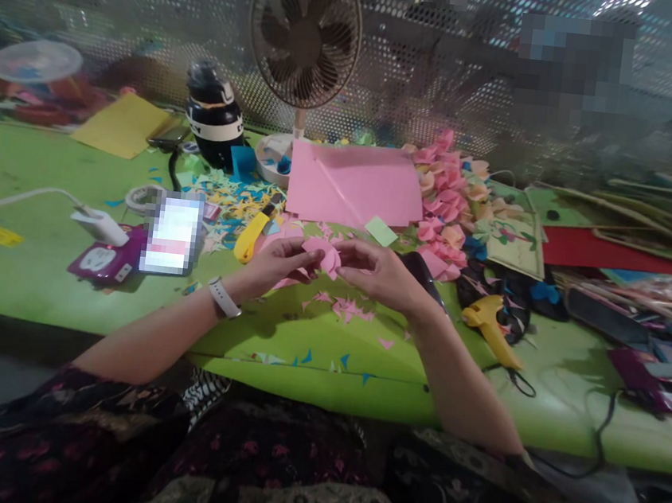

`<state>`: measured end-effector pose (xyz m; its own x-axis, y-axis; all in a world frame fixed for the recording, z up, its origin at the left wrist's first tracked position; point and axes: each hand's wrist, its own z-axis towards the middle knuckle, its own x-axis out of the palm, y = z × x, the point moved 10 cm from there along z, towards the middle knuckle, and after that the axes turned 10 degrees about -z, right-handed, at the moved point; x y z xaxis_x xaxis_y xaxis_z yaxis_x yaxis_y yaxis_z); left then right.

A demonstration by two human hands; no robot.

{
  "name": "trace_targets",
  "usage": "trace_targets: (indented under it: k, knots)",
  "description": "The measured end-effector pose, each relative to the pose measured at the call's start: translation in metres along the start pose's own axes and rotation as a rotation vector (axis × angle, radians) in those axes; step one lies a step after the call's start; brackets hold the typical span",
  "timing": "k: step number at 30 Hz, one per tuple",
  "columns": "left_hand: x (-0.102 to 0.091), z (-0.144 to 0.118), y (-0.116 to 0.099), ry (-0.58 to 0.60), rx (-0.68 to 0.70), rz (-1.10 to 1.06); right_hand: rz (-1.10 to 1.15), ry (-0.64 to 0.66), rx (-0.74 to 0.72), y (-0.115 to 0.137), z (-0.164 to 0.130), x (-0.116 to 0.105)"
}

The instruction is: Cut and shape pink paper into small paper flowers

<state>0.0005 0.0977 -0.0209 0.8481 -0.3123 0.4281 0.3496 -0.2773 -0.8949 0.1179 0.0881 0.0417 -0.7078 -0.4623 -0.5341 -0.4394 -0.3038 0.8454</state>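
Head view: both my hands are closed on one pink paper flower (324, 255), left hand (279, 265) pinching its left edge, right hand (378, 274) its right, just above the green tabletop (26, 283). Pink paper scraps (347, 307) lie directly beneath; a yellow glue gun (493, 326) rests to the right.

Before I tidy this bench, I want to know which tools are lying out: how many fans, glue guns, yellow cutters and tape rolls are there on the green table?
Desk fan: 1
Yellow glue gun: 1
Yellow cutter: 1
Tape roll: 1
Total: 4
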Motion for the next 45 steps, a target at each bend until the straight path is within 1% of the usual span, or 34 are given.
trace_targets:
  k: [14, 21, 26, 35, 45]
  knots:
    - [0.0020, -0.0007, -0.0014, 0.010, 0.019, 0.026, 0.004, -0.040, 0.012, -0.0048, 0.0016, -0.0007]
    - [0.0023, -0.0010, -0.0012, 0.002, 0.014, 0.009, 0.009, -0.010, -0.010, -0.0026, 0.0013, 0.0005]
    - [0.0030, -0.0014, -0.0012, 0.012, 0.020, 0.026, -0.009, 0.002, 0.017, -0.0030, 0.0005, 0.0008]
    - [0.0018, -0.0010, -0.0022, 0.012, 0.050, 0.068, 0.002, -0.021, 0.040, -0.0022, 0.0014, -0.0006]
    - [0.0042, -0.0031, -0.0077, -0.001, 0.087, 0.148, 0.013, -0.002, 0.065, -0.0041, 0.0026, 0.0021]
